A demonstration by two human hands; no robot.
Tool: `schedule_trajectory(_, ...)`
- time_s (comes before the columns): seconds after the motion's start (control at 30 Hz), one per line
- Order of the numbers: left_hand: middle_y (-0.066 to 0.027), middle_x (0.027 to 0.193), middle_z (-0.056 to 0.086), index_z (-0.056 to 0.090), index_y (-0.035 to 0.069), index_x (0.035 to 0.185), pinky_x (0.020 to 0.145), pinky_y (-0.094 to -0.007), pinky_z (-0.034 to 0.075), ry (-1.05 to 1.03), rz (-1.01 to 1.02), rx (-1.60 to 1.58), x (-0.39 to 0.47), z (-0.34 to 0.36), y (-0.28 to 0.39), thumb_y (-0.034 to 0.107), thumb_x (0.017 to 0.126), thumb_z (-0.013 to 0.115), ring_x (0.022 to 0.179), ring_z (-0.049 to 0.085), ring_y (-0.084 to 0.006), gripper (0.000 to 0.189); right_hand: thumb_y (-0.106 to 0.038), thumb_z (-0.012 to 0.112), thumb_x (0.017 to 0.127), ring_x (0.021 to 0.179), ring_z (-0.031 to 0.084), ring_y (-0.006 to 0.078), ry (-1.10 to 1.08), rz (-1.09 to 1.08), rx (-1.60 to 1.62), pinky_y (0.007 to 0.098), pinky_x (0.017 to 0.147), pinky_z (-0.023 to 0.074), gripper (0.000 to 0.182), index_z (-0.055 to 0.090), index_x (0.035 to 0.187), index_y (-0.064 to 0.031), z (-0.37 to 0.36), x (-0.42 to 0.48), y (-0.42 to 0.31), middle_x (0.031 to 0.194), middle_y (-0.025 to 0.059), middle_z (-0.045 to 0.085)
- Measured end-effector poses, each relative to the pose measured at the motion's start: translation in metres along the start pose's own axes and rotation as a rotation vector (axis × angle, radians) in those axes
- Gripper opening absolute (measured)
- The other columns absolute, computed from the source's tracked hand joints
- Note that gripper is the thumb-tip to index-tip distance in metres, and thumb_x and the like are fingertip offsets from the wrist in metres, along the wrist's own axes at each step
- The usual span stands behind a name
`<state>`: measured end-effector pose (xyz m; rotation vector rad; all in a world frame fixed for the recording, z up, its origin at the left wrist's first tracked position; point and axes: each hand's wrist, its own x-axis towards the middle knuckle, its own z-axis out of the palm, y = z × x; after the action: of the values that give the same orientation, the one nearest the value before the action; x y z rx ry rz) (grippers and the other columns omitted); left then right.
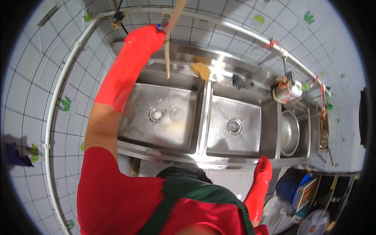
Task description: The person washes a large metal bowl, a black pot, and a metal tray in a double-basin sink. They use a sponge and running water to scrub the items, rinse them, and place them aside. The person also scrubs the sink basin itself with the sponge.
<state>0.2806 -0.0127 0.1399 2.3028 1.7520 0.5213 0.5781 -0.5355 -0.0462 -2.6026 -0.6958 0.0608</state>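
My left hand (145, 39), in a long red rubber glove, is closed around a wall tap (164, 21) with a blue mark, above the left sink basin. Beside it a beige hose (167, 60) hangs down over that basin. Wet patches and some foam (170, 129) lie on the floor of the left basin (141, 100), around its drain (157, 114). My right hand (263, 170), gloved the same way, is at the front rim (229, 161) of the stainless steel sink, below the middle basin (220, 114). Whether its fingers hold anything cannot be made out.
On the back ledge lie a tan cloth or sponge (201, 71) and a dark scouring pad (241, 81). A white jug (289, 92) stands farther right. The right basin holds a metal bowl (290, 133). A white pipe (243, 30) runs along the tiled wall. A fan (313, 224) is at lower right.
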Motion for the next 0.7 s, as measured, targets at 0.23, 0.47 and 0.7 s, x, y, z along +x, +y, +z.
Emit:
schedule_trajectory(0.23,-0.0139,0.101,0.073,0.068,0.009,0.119,0.084,-0.0422,0.051,-0.13,0.052,-0.047,0.003,0.038,-0.001,0.059,0.087,0.058,0.098,0.068,-0.0308,0.06,-0.019,0.059,0.1,0.109,0.067,0.0276,0.068,0.317,-0.137,0.0361,0.096,0.0513,0.027,0.068,0.119,-0.0033,-0.035,-0.092,0.094,0.115,0.0155,0.07)
schedule_trajectory(0.47,-0.0068,0.111,0.07,0.063,0.007,0.134,0.081,-0.0347,0.046,-0.151,0.18,-0.322,0.019,0.164,-0.029,0.052,0.099,0.052,0.092,0.06,-0.0172,0.058,-0.02,0.062,0.096,0.097,0.064,0.0255,0.336,0.797,0.097,0.0365,0.085,0.0505,0.022,0.071,0.114,-0.0127,-0.009,-0.121,0.202,0.106,0.0087,0.07)
schedule_trajectory(0.7,-0.0071,0.11,0.07,0.063,0.007,0.133,0.079,-0.0343,0.048,-0.444,0.433,-0.415,-0.12,0.377,0.079,0.047,0.099,0.054,0.091,0.061,-0.0173,0.054,-0.017,0.061,0.09,0.093,0.067,0.0322,0.324,0.687,-0.115,0.0432,0.078,0.0527,0.028,0.071,0.116,-0.0192,0.04,-0.122,0.204,0.1,0.0084,0.072)
